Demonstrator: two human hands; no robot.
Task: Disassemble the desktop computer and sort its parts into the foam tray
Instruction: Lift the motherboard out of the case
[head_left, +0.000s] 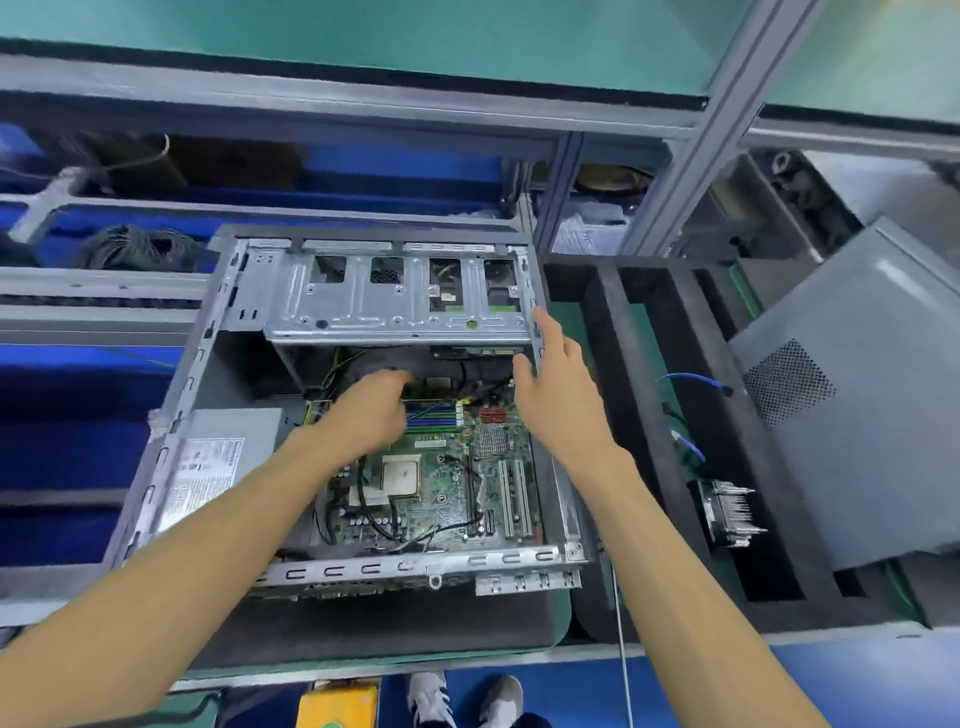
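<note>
Steel case (332, 306) open; left hand (371, 410) reaches under the drive cage.
Its fingers are hidden; right hand (553, 374), fingers spread, should brace the far-right wall.

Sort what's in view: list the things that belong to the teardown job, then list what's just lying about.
Job:
computer case
motherboard
power supply
foam tray
heatsink in the tray
blue cable in the tray
side panel
left hand
right hand

Lying about:
coiled cables on the shelf
blue bins
yellow object on the floor
</note>
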